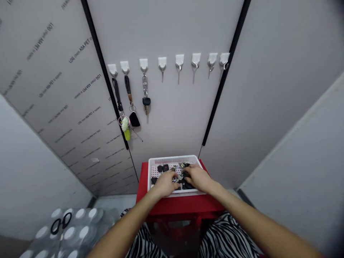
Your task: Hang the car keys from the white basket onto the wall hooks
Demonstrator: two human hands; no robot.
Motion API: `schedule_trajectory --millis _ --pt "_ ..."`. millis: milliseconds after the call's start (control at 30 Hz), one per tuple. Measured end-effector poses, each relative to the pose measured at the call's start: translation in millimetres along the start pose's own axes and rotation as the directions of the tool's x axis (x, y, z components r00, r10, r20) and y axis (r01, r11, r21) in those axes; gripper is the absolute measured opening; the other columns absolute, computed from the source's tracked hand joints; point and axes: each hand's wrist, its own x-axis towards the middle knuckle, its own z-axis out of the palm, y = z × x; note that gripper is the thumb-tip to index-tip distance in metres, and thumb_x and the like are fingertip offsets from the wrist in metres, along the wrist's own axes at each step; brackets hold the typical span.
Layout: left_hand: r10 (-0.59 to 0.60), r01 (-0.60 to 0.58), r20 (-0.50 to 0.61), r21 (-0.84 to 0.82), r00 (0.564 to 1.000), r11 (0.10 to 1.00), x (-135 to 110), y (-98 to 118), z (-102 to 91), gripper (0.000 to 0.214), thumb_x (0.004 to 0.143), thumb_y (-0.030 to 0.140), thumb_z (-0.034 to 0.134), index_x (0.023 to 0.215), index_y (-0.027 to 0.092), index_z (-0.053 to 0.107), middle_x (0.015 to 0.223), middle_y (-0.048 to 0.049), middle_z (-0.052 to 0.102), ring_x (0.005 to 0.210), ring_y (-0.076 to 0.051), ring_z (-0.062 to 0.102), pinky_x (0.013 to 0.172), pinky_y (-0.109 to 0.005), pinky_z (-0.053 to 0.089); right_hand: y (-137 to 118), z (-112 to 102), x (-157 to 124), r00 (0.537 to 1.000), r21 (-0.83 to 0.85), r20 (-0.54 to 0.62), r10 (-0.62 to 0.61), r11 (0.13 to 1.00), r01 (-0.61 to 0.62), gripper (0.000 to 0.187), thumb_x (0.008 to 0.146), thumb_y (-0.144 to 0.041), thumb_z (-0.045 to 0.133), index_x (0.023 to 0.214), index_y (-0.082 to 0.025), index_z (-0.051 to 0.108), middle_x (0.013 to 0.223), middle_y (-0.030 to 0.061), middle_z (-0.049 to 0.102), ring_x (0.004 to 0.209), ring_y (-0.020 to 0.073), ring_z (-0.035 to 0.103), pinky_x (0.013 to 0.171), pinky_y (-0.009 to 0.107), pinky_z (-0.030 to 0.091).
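Observation:
A white perforated basket (172, 159) sits on a red stool (177, 204) against the wall, holding several dark keys and key fobs (162, 168). Both my hands are inside it. My left hand (166, 183) rests over the keys at the basket's middle, fingers curled down among them. My right hand (197, 178) lies next to it on the right, fingers bent onto the pile. What each hand grips is hidden. On the wall above runs a row of white hooks (179, 59); the three leftmost carry key sets (146, 101).
A pack of bottled water (67, 229) with black scissors (60, 224) on top stands on the floor at the lower left. Grey wall panels close in on both sides. Zebra-patterned clothing (225, 236) shows below the stool.

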Motion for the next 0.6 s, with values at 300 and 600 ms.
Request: schedule_trajectory --millis 300,600 --pt "-0.173 0.179 -0.048 0.165 0.984 0.970 5 1 0.2 0.019 0.058 0.013 0.041 0.072 0.019 0.052 0.062 0.0000 0.054 0.060 -0.012 0.048 0.055 -0.021 0.034 9 -6 13 0.999 0.211 -0.033 0.002 0.978 0.005 0.028 0.063 -0.014 0.037 0.086 -0.013 0.053 0.077 0.0062 0.055 0.068 0.0116 0.048 0.064 0.020 0.035" --pt "-0.310 0.238 -0.364 -0.229 0.878 0.944 5 -11 -5.1 0.016 0.060 0.010 0.037 0.065 0.015 0.051 0.066 -0.0009 0.054 0.064 -0.010 0.047 0.060 -0.020 0.036 9 -8 16 0.981 0.107 0.125 -0.145 0.985 0.132 0.029 0.053 -0.015 0.047 0.081 -0.016 0.054 0.074 0.0060 0.053 0.065 0.0145 0.048 0.059 0.023 0.034"
